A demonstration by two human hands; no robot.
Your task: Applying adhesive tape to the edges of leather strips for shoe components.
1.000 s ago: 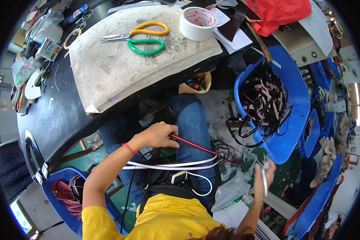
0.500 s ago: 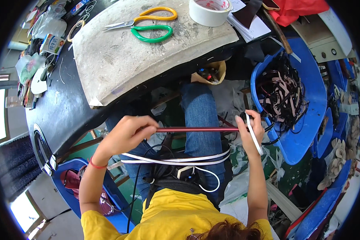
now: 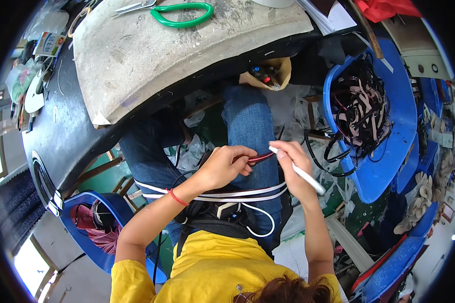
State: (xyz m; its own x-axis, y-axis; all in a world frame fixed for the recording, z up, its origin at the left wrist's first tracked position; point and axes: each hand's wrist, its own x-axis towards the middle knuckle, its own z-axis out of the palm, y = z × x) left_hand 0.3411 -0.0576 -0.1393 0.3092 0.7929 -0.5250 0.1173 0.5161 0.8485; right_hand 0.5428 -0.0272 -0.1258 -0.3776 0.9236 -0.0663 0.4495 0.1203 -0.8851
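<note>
Over my jeans [image 3: 247, 118], a short stretch of dark red strip [image 3: 259, 158] runs between my two hands. My left hand [image 3: 222, 165] is closed on the strip, fingers curled round its near end. My right hand [image 3: 295, 169] is pinched at the strip's other end. It also grips a slim white pen-like stick [image 3: 308, 179], which slants down to the right; its exact kind is not clear. Across my lap lie long white strips [image 3: 217, 197], together with black cords.
Green-handled scissors [image 3: 184, 15] rest on a grey board [image 3: 151, 60] on the black table. At right, a blue bin [image 3: 404, 118] holds tangled black and pink strips. Another blue bin [image 3: 81, 237] with reddish strips stands at lower left. A paper bag [image 3: 283, 70] hangs below the table edge.
My left hand has moved right, close to my right hand, so the red strip between them is shorter and no longer taut. The white stick now points more to the lower right.
</note>
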